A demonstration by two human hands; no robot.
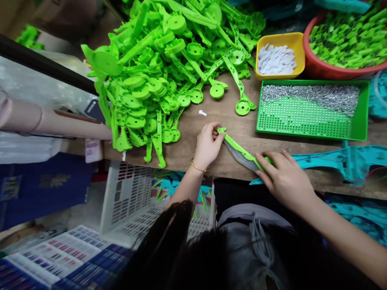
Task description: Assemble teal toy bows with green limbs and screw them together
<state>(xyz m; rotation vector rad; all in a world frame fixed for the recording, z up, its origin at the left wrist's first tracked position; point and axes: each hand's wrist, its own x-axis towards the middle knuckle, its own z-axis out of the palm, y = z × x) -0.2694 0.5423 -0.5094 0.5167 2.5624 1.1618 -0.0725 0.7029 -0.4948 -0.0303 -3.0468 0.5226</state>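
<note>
A bright green, slim plastic arm (242,150) lies slantwise near the table's front edge, with a grey translucent strip (237,157) along its lower side. My left hand (209,141) pinches its far tip between thumb and fingers. Over the near end is my right hand (282,173), its fingers curled around the part and hiding that end. A teal bow-shaped plastic piece (352,161) extends to the right from behind my right hand. One small white plastic piece (202,113) sits beyond my left hand.
A big heap of green plastic parts (136,100) covers the table's left and back. Toward the right stand a green tray (302,135) of small metal pieces, a yellow bin (259,60) of white pieces and a red tub (306,48). Below is a white crate (116,201).
</note>
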